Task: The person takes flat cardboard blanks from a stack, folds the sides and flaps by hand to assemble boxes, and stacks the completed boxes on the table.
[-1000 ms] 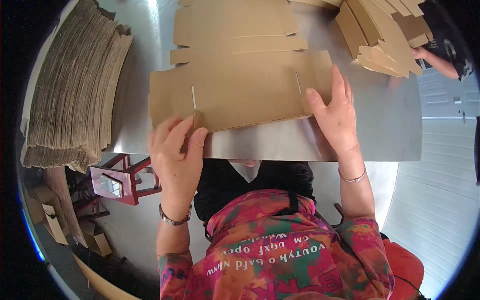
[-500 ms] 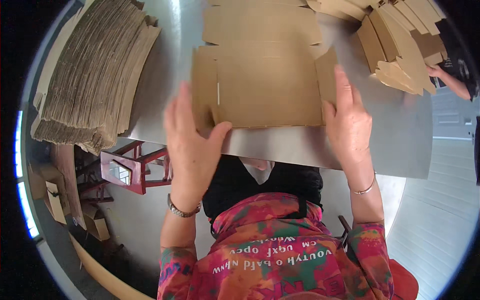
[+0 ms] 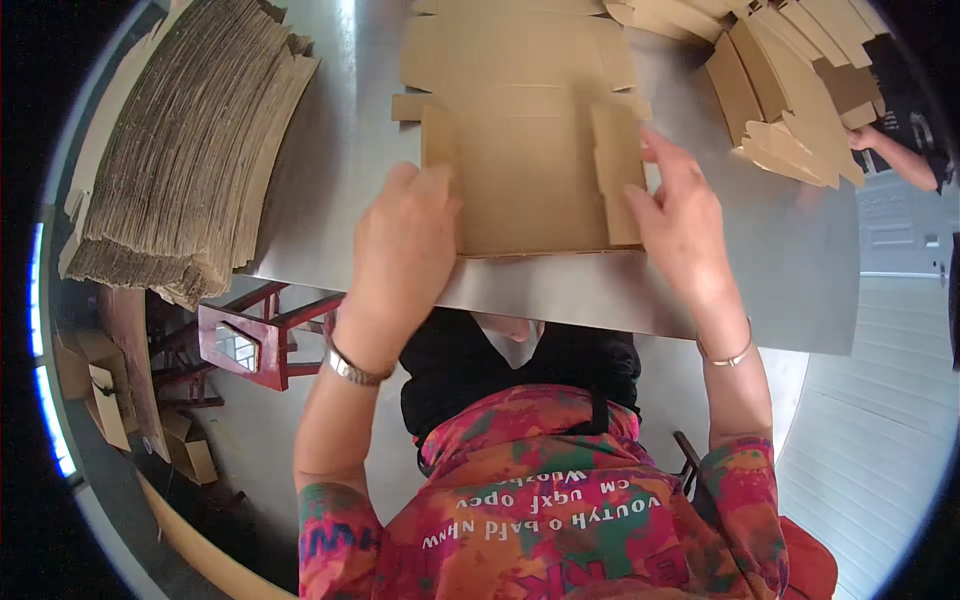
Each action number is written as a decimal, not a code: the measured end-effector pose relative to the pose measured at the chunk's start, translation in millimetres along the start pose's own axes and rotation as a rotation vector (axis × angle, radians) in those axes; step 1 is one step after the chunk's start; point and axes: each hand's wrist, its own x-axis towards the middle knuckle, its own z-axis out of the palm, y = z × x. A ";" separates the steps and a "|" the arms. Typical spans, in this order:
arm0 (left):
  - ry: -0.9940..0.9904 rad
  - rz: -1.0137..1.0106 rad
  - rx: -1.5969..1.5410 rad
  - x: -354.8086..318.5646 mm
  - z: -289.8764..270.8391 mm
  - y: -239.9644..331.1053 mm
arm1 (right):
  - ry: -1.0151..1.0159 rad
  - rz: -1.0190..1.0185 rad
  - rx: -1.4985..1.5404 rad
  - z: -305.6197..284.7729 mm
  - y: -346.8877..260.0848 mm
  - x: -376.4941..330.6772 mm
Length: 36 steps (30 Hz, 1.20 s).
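Item 1: cardboard box blank (image 3: pixel 525 175), brown corrugated, lying flat on metal table (image 3: pixel 760 270), centre of view, near the table's front edge. Side flaps turned inward over the middle panel; more of the blank runs away toward the far side.

Item 2: left hand (image 3: pixel 405 250), palm down, fingers loosely curled over the blank's left flap and lower left corner, pressing rather than gripping (thumb not clearly seen). Metal wristwatch (image 3: pixel 350 368) on that wrist.

Item 3: right hand (image 3: pixel 680 225), open and flat, fingers spread, tips resting on the right flap, thumb beside its outer edge. Nothing enclosed in it. Thin bangle (image 3: pixel 728 357) on the wrist.

Item 4: stack of flat blanks (image 3: pixel 190 150), tall, left part of table, well apart from the hands, edges fanned and overhanging the table's front-left corner.

Item 5: pile of folded boxes (image 3: pixel 790 90), upper right of table, approx. tilted against each other, near the right hand but not touching it.

Item 6: another person's hand (image 3: pixel 865 138), far right, at the edge of that pile; state cannot be told.

Item 7: red stool frame (image 3: pixel 255 340), below table edge, left of the torso.

Item 8: cardboard scraps (image 3: pixel 110 400) on the floor, lower left.

Wearer: patterned red shirt (image 3: pixel 560 500) w/ black collar.
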 end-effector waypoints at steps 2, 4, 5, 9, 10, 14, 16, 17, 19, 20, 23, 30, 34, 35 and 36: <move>0.118 0.003 -0.078 5.2 4.8 -0.3 | 0.014 0.054 0.015 5.7 5.3 4.5; 0.230 0.001 -0.153 8.5 4.7 -0.7 | -0.089 0.107 -0.021 9.9 13.0 9.6; 0.126 -0.134 -0.220 10.6 1.4 0.2 | -0.088 0.109 -0.024 9.8 16.0 10.9; -0.016 -0.202 -0.244 16.1 8.4 -12.9 | -0.144 0.117 -0.237 10.8 7.9 16.4; -0.018 -0.203 -0.248 15.4 10.9 -12.4 | -0.161 0.123 -0.373 11.7 4.7 17.3; 0.037 -0.090 -0.018 4.1 -0.1 4.4 | -0.135 0.031 -0.434 9.6 8.8 12.5; 0.068 -0.075 -0.071 -5.1 -2.6 5.2 | -0.119 -0.002 -0.351 3.6 4.4 -0.4; 0.019 -0.125 -0.070 -6.9 2.3 2.9 | -0.124 0.002 -0.349 7.5 2.2 -2.2; -0.024 -0.167 -0.069 -5.2 4.7 3.4 | -0.144 0.062 -0.399 15.1 -2.5 -1.1; -0.027 -0.199 -0.068 -5.5 4.1 5.1 | -0.141 0.064 -0.399 15.1 -1.5 0.7; -0.043 -0.221 -0.044 -5.6 6.3 4.9 | -0.147 0.052 -0.368 15.5 3.3 2.2; -0.028 -0.235 -0.013 -6.8 7.8 2.1 | -0.074 0.094 -0.060 10.1 8.8 -2.2; -0.021 -0.246 -0.117 -5.5 4.2 -2.7 | -0.242 0.290 0.233 -5.8 6.3 4.2; -0.016 -0.247 -0.127 -4.3 2.4 -2.5 | -0.244 0.287 0.235 -4.5 5.8 4.5; -0.012 -0.245 -0.139 -2.5 2.5 -2.0 | -0.236 0.265 0.206 -3.5 6.6 4.1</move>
